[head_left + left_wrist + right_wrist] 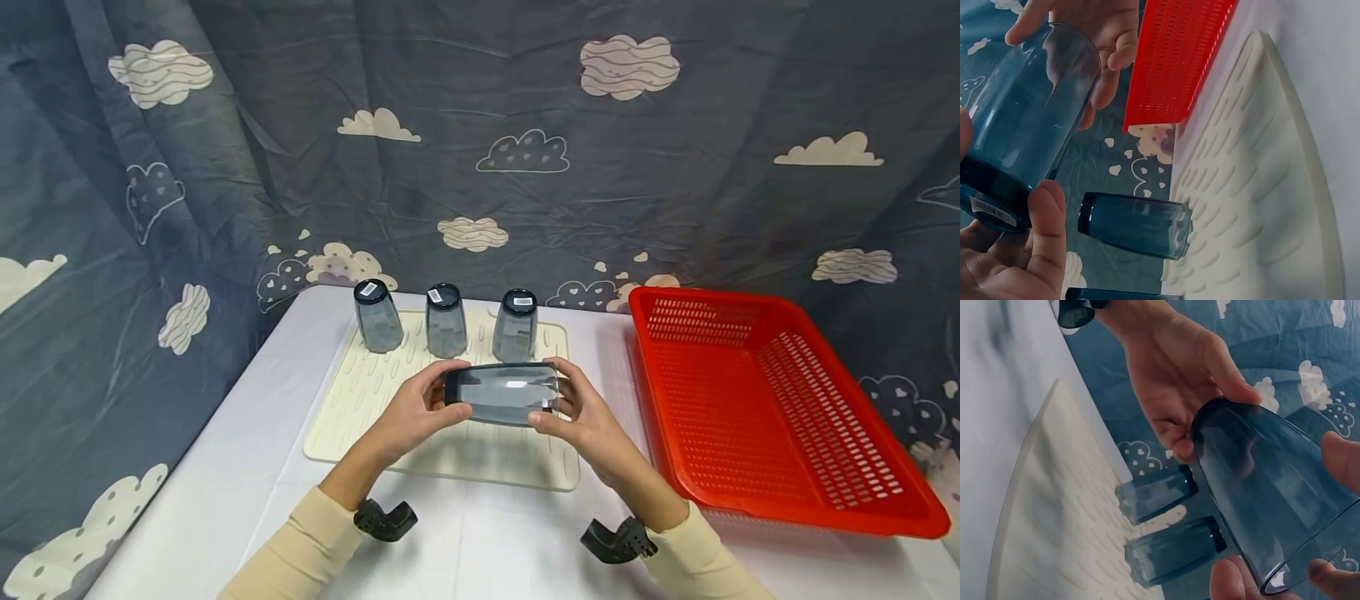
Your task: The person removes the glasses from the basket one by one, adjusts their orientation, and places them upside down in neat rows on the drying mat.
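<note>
A blue-grey drinking glass lies sideways in the air between both hands, over the front half of a cream drying mat. My left hand grips its dark, thick base, which bears a barcode sticker in the left wrist view. At the rim end, my right hand pinches the glass between thumb and fingers. Behind it, upside down on the mat, stand three matching glasses: a left one, a middle one and a right one. Stickers show on their upturned bases.
To the right of the mat is a red perforated basket, its bottom bare. Both stand on a table with a white cloth. A dark cloud-patterned curtain hangs behind and along the left side.
</note>
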{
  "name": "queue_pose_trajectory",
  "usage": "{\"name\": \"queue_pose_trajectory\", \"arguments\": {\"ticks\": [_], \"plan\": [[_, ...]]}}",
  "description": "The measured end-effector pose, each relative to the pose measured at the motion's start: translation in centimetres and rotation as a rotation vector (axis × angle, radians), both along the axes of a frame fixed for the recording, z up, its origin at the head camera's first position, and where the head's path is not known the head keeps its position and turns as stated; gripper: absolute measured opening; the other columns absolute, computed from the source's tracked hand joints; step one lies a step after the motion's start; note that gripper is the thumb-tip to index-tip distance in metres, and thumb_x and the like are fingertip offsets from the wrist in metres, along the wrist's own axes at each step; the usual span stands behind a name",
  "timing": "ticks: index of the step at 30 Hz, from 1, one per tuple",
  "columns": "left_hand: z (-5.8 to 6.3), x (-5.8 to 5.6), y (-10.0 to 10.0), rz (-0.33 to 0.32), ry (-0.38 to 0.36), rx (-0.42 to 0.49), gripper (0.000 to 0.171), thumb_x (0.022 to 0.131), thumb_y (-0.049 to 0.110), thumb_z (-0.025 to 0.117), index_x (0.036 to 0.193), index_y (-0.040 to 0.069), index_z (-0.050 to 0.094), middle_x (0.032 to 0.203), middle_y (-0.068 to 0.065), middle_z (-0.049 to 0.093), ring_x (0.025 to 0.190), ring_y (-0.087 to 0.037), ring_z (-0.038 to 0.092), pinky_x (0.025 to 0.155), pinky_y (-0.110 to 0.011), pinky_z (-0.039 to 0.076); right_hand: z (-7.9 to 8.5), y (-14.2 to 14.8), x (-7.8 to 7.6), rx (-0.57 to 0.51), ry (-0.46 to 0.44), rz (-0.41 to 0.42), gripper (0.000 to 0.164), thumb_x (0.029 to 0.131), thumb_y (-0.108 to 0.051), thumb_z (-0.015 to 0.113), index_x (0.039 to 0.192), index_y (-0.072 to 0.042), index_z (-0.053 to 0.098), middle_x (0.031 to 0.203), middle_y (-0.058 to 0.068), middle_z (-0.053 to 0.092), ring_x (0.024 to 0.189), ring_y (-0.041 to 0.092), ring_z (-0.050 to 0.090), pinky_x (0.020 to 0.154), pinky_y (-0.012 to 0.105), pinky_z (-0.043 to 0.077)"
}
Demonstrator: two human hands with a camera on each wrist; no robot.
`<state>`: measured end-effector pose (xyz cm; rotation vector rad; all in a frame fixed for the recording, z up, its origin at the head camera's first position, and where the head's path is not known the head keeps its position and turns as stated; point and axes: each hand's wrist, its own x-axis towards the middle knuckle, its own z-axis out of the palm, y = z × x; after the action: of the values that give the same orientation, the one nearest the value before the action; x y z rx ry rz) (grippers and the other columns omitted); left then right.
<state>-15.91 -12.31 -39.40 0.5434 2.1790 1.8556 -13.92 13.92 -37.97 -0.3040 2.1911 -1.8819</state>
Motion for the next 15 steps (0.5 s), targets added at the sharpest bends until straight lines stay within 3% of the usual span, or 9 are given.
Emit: {"name": "queue_pose_trajectory", "arguments": {"ticks": [3, 6, 9, 12, 15], "plan": [[1.0, -0.4, -0.3, -0.006, -0.008, -0.056, 0.063, 0.091, 0.024, 0.073, 0.146, 0.01, 0.046, 0.132, -0.019, 0.057, 0.1, -0.016, 0.059, 0.084, -0.024, 0.052, -0.1, -0.2, -0.1, -0.015, -0.001, -0.005, 0.081, 0.089, -0.012, 0.07, 0.153, -0.01, 0.021, 0.147, 0.024, 0.043, 0.129, 0.036, 0.052, 0.092, 0.033, 0.055], [2.9, -1.2, -0.6, -0.036, -0.002, -0.128, 0.061, 0.091, 0.02, 0.072, 0.145, 0.009, 0.046, 0.127, -0.02, 0.06, 0.096, -0.016, 0.061, 0.082, -0.028, 0.054, 0.1, -0.3, -0.2, -0.047, -0.001, -0.012, 0.079, 0.09, -0.012, 0.068, 0.153, -0.009, 0.02, 0.145, 0.025, 0.045, 0.119, 0.029, 0.057, 0.087, 0.028, 0.055], [5.0, -2.2, -0.8, -0.066, 0.037, -0.228, 0.059, 0.091, 0.021, 0.072, 0.144, 0.012, 0.048, 0.107, -0.013, 0.064, 0.082, -0.014, 0.057, 0.074, -0.029, 0.051, 0.3, -0.6, -0.4, -0.086, -0.007, -0.025, 0.076, 0.091, -0.011, 0.066, 0.151, -0.009, 0.021, 0.144, 0.026, 0.046, 0.11, 0.023, 0.059, 0.085, 0.028, 0.056], [6.6, -2.9, -0.9, -0.098, 0.08, -0.323, 0.059, 0.09, 0.024, 0.073, 0.144, 0.016, 0.049, 0.084, -0.004, 0.058, 0.069, -0.015, 0.047, 0.065, -0.03, 0.044, 0.2, -0.8, -0.5, -0.108, -0.012, -0.038, 0.073, 0.091, -0.009, 0.065, 0.149, -0.01, 0.022, 0.143, 0.025, 0.045, 0.108, 0.022, 0.058, 0.084, 0.029, 0.056], [7.6, -3.4, -0.9, -0.132, 0.11, -0.375, 0.06, 0.088, 0.024, 0.075, 0.142, 0.016, 0.05, 0.08, -0.002, 0.055, 0.066, -0.014, 0.049, 0.063, -0.029, 0.044, 0.1, -0.9, -0.5, -0.115, -0.012, -0.038, 0.072, 0.09, -0.008, 0.066, 0.148, -0.011, 0.023, 0.142, 0.024, 0.044, 0.109, 0.025, 0.057, 0.085, 0.03, 0.056]]}}
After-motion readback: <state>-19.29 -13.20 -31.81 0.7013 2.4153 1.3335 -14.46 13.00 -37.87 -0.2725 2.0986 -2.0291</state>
